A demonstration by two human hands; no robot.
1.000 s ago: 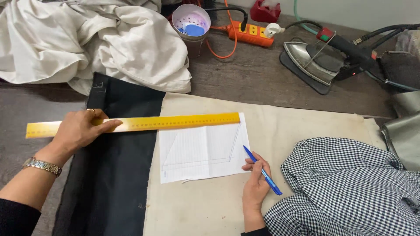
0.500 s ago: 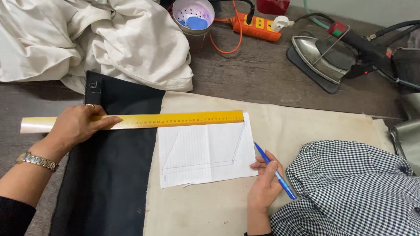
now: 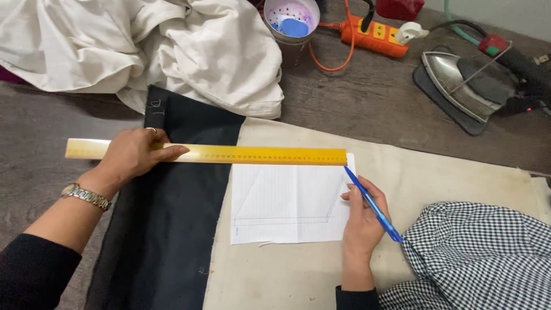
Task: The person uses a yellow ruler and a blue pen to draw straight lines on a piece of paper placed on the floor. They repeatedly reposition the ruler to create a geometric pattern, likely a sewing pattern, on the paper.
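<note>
1. A yellow ruler (image 3: 206, 153) lies flat across the table, its long axis running left to right, along the top edge of a white sheet of lined paper (image 3: 290, 201) that rests on beige cloth (image 3: 447, 178)
2. The left hand (image 3: 133, 155) presses down on the ruler's left part, fingers spread flat over it, above a strip of black fabric (image 3: 172, 229)
3. The right hand (image 3: 363, 221) pinches a blue pen (image 3: 372, 204), whose tip touches the ruler's right end at the paper's top right corner; this hand is the one nearer that end
4. Compared with half a second ago, the pen tip has moved up from beside the paper to the ruler's end, while the left hand holds the ruler as before
5. Beyond lie crumpled white cloth (image 3: 143, 46), an iron (image 3: 459, 80), and checked fabric (image 3: 482, 258) at lower right
</note>
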